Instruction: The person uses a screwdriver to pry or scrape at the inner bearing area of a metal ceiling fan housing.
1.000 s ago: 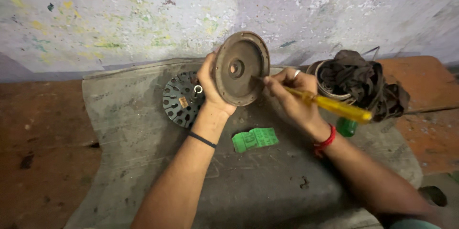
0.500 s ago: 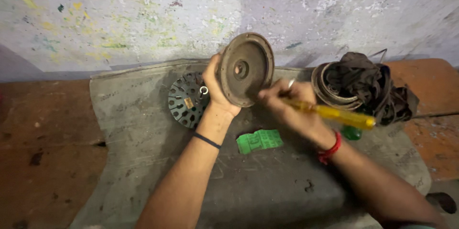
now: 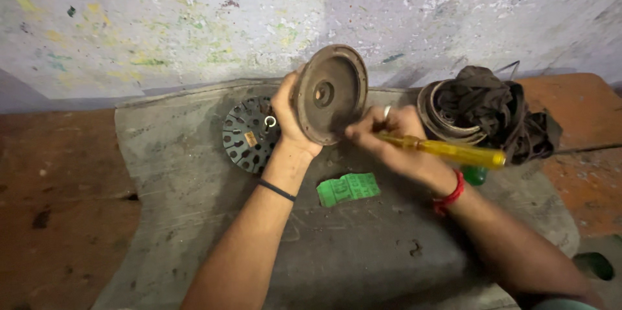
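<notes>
Rusty brown metal disc stands on edge above the grey mat, gripped at its left rim by the left hand; the right hand is clenched around a yellow-handled screwdriver, its tip at the disc's lower edge; a slotted round motor part lies just behind the left hand; a green paper slip lies below the hands; a dark cloth sits on coiled rings to the right

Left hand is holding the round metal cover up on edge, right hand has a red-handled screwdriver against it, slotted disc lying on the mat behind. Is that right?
Not quite: the screwdriver handle is yellow, not red, as the head view shows. The rest holds: the left hand holds the round metal cover up on edge, the right hand works the tool against it, and the slotted disc lies on the mat behind.
</notes>
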